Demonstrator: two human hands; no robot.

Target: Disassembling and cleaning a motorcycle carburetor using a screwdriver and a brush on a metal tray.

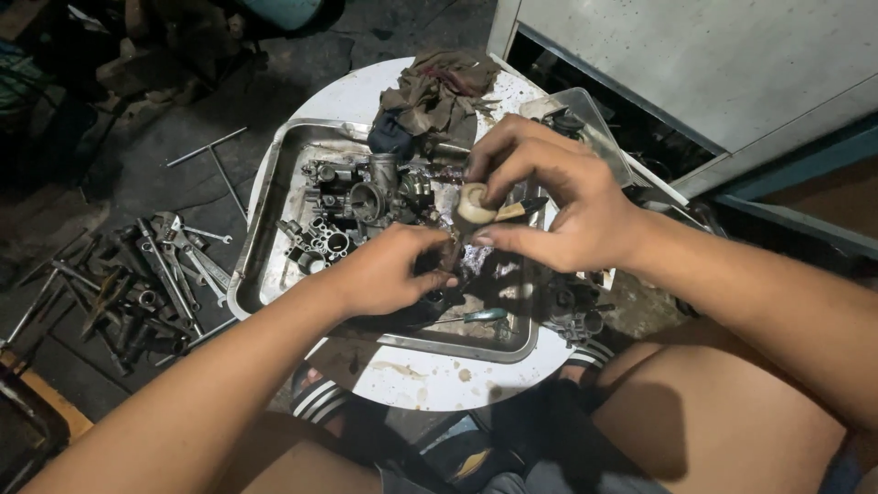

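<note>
Grip matters here: keep your left hand [389, 274] clamped on the dark carb part [450, 259] over the metal tray [274, 183] while your right hand [558, 206] fingers pinch that cream float [476, 203] gently, no twisting hard.

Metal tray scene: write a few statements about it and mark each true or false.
1. The right hand pinches a small cream-coloured round part. True.
2. The metal tray sits on a square black table. False: it sits on a round white table.
3. A crumpled rag lies at the table's far edge. True.
4. The wrenches lie inside the tray. False: they lie on the floor, left of the table.
5. A carburetor body rests in the tray. True.
</note>
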